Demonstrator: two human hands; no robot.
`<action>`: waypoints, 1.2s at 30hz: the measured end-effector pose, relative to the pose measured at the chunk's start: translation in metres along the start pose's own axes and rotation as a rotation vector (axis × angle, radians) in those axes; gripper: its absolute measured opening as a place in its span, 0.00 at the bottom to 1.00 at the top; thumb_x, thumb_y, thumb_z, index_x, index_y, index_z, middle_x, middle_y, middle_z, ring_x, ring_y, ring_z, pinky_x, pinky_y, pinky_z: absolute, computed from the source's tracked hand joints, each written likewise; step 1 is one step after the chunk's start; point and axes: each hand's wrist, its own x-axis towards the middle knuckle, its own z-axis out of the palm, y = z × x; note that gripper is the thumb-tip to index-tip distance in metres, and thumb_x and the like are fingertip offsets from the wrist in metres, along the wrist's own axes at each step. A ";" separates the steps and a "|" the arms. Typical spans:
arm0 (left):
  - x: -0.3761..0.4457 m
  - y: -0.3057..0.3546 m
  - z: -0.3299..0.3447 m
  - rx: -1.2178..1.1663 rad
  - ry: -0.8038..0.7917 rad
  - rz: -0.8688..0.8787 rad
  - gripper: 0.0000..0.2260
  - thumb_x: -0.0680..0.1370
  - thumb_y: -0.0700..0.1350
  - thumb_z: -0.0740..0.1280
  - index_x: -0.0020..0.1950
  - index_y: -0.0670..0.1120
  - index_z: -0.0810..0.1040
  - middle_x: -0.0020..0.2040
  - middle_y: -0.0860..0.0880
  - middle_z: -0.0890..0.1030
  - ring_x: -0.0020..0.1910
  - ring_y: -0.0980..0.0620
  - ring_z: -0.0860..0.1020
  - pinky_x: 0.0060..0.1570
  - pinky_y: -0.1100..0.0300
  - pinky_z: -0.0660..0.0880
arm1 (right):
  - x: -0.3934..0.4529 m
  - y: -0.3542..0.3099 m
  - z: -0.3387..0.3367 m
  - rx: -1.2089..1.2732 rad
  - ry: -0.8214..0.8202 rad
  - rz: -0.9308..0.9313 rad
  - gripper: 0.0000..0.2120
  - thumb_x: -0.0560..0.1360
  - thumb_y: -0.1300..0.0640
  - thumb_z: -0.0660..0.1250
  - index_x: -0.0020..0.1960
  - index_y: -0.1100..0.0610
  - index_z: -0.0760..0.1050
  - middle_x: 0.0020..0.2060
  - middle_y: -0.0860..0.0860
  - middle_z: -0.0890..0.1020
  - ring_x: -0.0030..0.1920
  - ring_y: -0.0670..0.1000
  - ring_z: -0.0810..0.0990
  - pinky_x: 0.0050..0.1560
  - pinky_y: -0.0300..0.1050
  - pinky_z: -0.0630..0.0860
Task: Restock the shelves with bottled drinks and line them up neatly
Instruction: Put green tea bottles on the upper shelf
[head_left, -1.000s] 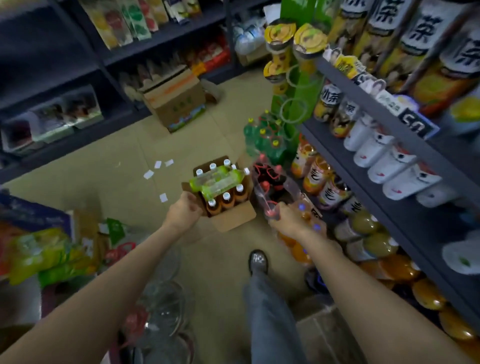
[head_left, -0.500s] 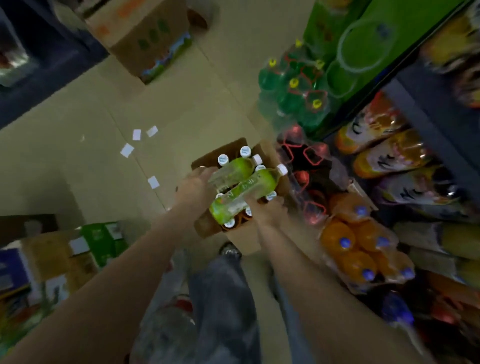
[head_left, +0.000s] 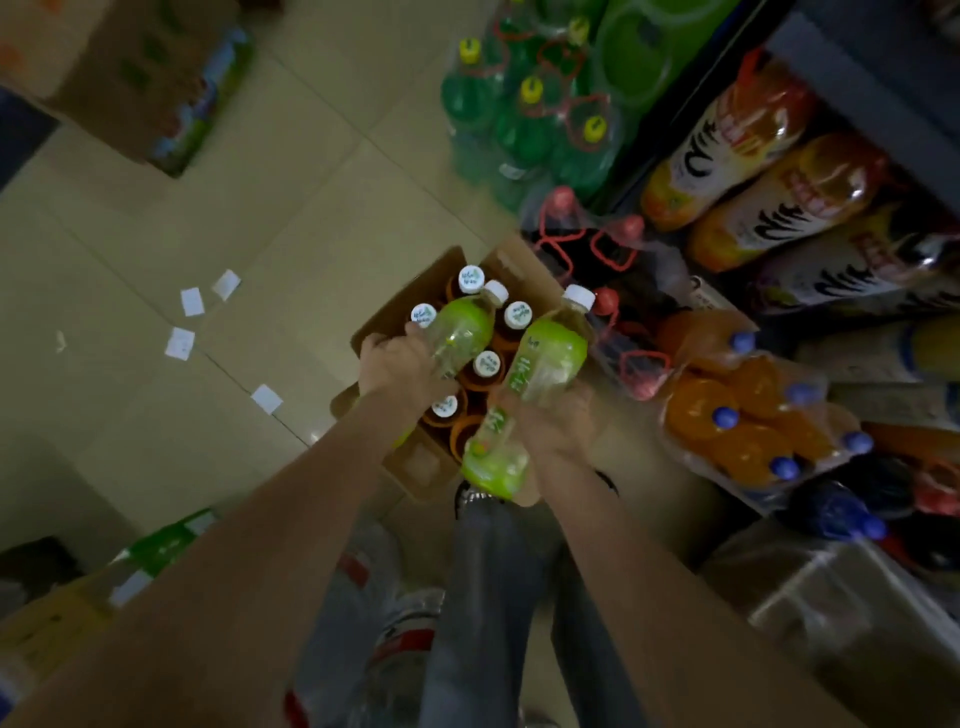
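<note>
Here the left hand (head_left: 400, 361) curls its fingers round the base of a green-labelled bottle (head_left: 462, 332), held over the open cardboard box (head_left: 395, 312) on the floor. That bottle's long axis runs from the hand up toward the box's far edge, its white cap pointing away from the person and slightly right. The right hand (head_left: 550, 421) grips a second green bottle (head_left: 550, 353) by its lower half; this one tilts the same way, cap aimed toward the box's far right corner and the packs of dark drinks (head_left: 613, 270) beside it. A third green bottle (head_left: 493, 452) lies against the right hand near the box's near right corner, its base toward the person; whether the fingers hold it too I cannot tell. Both forearms reach forward and down, wrists close together. White-capped orange bottles (head_left: 485, 364) stand upright inside the box. Shrink-wrapped orange soda (head_left: 748, 421) sits just right of it, below the shelf (head_left: 841, 78).
</note>
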 end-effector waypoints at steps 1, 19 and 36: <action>-0.009 -0.002 -0.007 -0.033 -0.015 -0.017 0.25 0.75 0.54 0.66 0.64 0.39 0.68 0.59 0.41 0.76 0.59 0.43 0.74 0.56 0.55 0.68 | -0.010 0.000 -0.015 -0.032 0.007 -0.029 0.42 0.62 0.48 0.78 0.68 0.61 0.60 0.62 0.58 0.74 0.62 0.59 0.73 0.61 0.53 0.72; -0.338 0.246 -0.145 -0.577 -0.150 0.502 0.11 0.68 0.50 0.73 0.43 0.44 0.79 0.42 0.46 0.81 0.35 0.52 0.78 0.32 0.66 0.75 | -0.259 0.022 -0.450 0.052 0.457 -0.663 0.31 0.61 0.56 0.80 0.57 0.60 0.67 0.46 0.51 0.74 0.51 0.55 0.76 0.43 0.41 0.65; -0.714 0.567 -0.051 -0.381 0.131 1.532 0.21 0.69 0.37 0.74 0.56 0.50 0.69 0.52 0.52 0.76 0.55 0.52 0.75 0.44 0.66 0.70 | -0.429 0.273 -0.869 0.308 1.152 -1.015 0.31 0.63 0.59 0.78 0.62 0.55 0.67 0.54 0.49 0.76 0.59 0.54 0.72 0.54 0.50 0.71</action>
